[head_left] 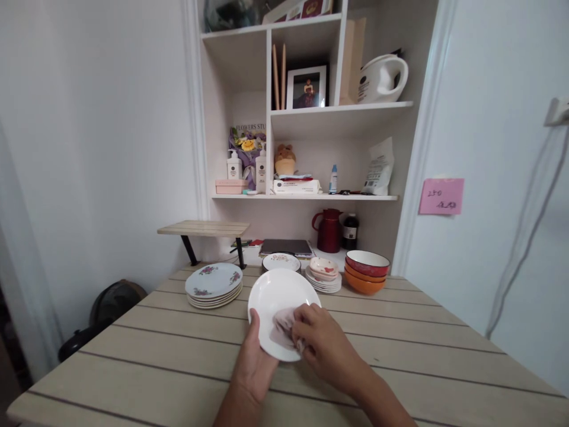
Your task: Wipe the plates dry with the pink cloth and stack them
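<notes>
A plain white plate [275, 296] is tilted up above the table, its face toward me. My left hand [255, 362] grips its lower left edge, thumb on the rim and the other fingers hidden behind. Bunched in my right hand [322, 341] is a pale cloth [284, 323], pressed on the lower right of the plate's face. Behind the plate stand a stack of flowered plates [213, 280], a patterned dish [281, 262], small bowls with red marks [324, 267] on small white plates [326, 287], and a stack of red and orange bowls [367, 273].
The slatted wooden table [155, 356] meets a white shelf unit [306, 198] at the back. A small raised wooden stand [204, 228] is at the back left. A red jug [329, 231], a dark bottle [351, 231] and a dark flat laptop-like object [287, 248] lie beyond the dishes.
</notes>
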A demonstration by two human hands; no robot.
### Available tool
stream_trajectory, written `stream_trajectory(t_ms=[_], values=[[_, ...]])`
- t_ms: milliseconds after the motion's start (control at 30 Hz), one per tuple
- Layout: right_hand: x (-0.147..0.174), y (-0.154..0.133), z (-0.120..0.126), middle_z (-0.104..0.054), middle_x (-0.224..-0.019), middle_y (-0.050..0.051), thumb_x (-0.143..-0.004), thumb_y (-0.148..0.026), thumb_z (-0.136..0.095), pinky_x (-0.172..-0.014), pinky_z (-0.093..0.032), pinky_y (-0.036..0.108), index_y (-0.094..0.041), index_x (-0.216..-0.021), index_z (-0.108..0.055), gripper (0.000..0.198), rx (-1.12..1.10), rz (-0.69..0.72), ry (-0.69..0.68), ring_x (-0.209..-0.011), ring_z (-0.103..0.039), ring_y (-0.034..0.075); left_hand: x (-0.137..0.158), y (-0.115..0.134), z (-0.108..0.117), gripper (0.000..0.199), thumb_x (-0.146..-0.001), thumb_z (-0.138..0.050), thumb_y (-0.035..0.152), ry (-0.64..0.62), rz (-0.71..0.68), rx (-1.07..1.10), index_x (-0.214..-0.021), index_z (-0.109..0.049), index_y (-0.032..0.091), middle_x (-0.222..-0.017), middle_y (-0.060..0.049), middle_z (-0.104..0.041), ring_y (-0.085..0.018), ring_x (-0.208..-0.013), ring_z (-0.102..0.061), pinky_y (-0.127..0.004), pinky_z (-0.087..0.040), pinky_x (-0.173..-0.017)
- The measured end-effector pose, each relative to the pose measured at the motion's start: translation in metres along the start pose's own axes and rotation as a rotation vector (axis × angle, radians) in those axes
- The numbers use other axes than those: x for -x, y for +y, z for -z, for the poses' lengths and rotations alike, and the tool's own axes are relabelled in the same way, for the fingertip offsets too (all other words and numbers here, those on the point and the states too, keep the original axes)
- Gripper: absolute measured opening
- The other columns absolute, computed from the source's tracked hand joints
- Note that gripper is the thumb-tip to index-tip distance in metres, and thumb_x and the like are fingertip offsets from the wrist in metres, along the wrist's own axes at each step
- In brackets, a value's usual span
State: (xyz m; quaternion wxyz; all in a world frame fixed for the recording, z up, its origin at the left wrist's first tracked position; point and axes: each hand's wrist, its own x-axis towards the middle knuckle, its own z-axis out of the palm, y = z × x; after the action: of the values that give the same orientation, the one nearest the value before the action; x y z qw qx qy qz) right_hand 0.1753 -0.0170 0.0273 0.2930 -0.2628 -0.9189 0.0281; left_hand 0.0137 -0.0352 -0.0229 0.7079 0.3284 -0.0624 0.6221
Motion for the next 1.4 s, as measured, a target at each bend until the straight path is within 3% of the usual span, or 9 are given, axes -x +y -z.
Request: stream_trajectory(t_ms=[100,267,467,667,833,967,1133,1233,1400], values=[[-0.002,-0.003,-0.005,-0.059,-0.1,0.001,-0.071,-0.002,-0.052,-0.075,-0.035,0.03,-0.025,-0.092,-0.064,0.034,-0.009,0.032,0.003,-0.091,-0.049,0.018,0.001,-0.002,-0.004,0.062,-0.094,-0.029,0.055,0.103,0.047,-0.006,-0.12,-0.064,0.012,-0.126,-0.016,-0.063,-0.026,-0.134,-0.042,-0.044,-0.017,-0.117],[-0.007,-0.001,-0.019,-0.061,-0.108,0.003,-0.081,-0.008,-0.053,-0.077,-0.036,0.032,-0.033,-0.112,-0.065,0.041,0.072,-0.001,0.134,-0.093,-0.053,0.02,0.002,-0.008,-0.012,0.049,-0.095,-0.038,0.047,0.305,0.094,0.012,-0.115,-0.067,0.014,-0.118,-0.012,-0.069,-0.025,-0.125,-0.052,-0.042,-0.026,-0.113],[-0.006,0.018,-0.015,-0.06,-0.115,0.007,-0.079,-0.006,-0.054,-0.082,-0.038,0.036,-0.033,-0.119,-0.064,0.05,0.189,-0.11,0.261,-0.1,-0.054,0.024,0.002,-0.017,-0.003,0.047,-0.095,-0.04,0.045,0.285,0.134,-0.019,-0.121,-0.064,0.015,-0.119,-0.012,-0.068,-0.025,-0.126,-0.051,-0.043,-0.025,-0.114],[0.001,0.039,-0.006,-0.057,-0.118,0.009,-0.082,-0.012,-0.051,-0.085,-0.038,0.039,-0.029,-0.118,-0.064,0.042,0.29,-0.194,0.401,-0.102,-0.054,0.025,0.005,-0.016,0.001,0.051,-0.095,-0.037,0.047,0.213,0.1,-0.01,-0.128,-0.059,0.015,-0.128,-0.014,-0.062,-0.025,-0.132,-0.044,-0.042,-0.019,-0.117],[0.003,0.036,-0.004,-0.058,-0.108,0.008,-0.076,-0.008,-0.053,-0.081,-0.039,0.038,-0.027,-0.106,-0.068,0.039,0.257,-0.172,0.367,-0.093,-0.054,0.023,0.004,-0.005,0.007,0.056,-0.094,-0.034,0.052,0.19,0.01,0.01,-0.127,-0.06,0.015,-0.13,-0.013,-0.06,-0.025,-0.135,-0.04,-0.042,-0.016,-0.118],[0.001,0.019,-0.01,-0.058,-0.098,0.006,-0.073,-0.009,-0.055,-0.076,-0.04,0.034,-0.026,-0.098,-0.069,0.034,0.146,-0.096,0.218,-0.088,-0.052,0.022,0.004,0.002,0.009,0.062,-0.091,-0.035,0.058,0.18,-0.041,0.014,-0.125,-0.061,0.012,-0.131,-0.015,-0.059,-0.027,-0.137,-0.038,-0.044,-0.017,-0.117],[-0.003,-0.004,-0.025,-0.057,-0.102,0.006,-0.07,-0.003,-0.052,-0.076,-0.04,0.031,-0.029,-0.107,-0.067,0.047,0.061,-0.001,0.094,-0.088,-0.051,0.02,0.004,-0.002,-0.002,0.048,-0.094,-0.04,0.046,0.255,-0.025,0.008,-0.118,-0.065,0.013,-0.125,-0.015,-0.064,-0.027,-0.129,-0.048,-0.044,-0.027,-0.113],[-0.007,-0.006,-0.029,-0.057,-0.105,0.006,-0.073,-0.004,-0.052,-0.077,-0.04,0.032,-0.031,-0.113,-0.066,0.05,0.09,0.001,0.121,-0.091,-0.051,0.021,0.002,-0.01,-0.008,0.04,-0.093,-0.046,0.042,0.335,0.045,0.005,-0.113,-0.067,0.014,-0.118,-0.013,-0.068,-0.026,-0.121,-0.055,-0.042,-0.032,-0.11],[-0.008,0.016,-0.023,-0.058,-0.108,0.007,-0.077,-0.006,-0.052,-0.08,-0.04,0.034,-0.031,-0.116,-0.065,0.049,0.18,-0.083,0.251,-0.094,-0.053,0.023,0.001,-0.024,-0.014,0.044,-0.092,-0.048,0.043,0.348,0.16,-0.017,-0.12,-0.063,0.014,-0.116,-0.014,-0.069,-0.027,-0.12,-0.056,-0.043,-0.033,-0.109]])
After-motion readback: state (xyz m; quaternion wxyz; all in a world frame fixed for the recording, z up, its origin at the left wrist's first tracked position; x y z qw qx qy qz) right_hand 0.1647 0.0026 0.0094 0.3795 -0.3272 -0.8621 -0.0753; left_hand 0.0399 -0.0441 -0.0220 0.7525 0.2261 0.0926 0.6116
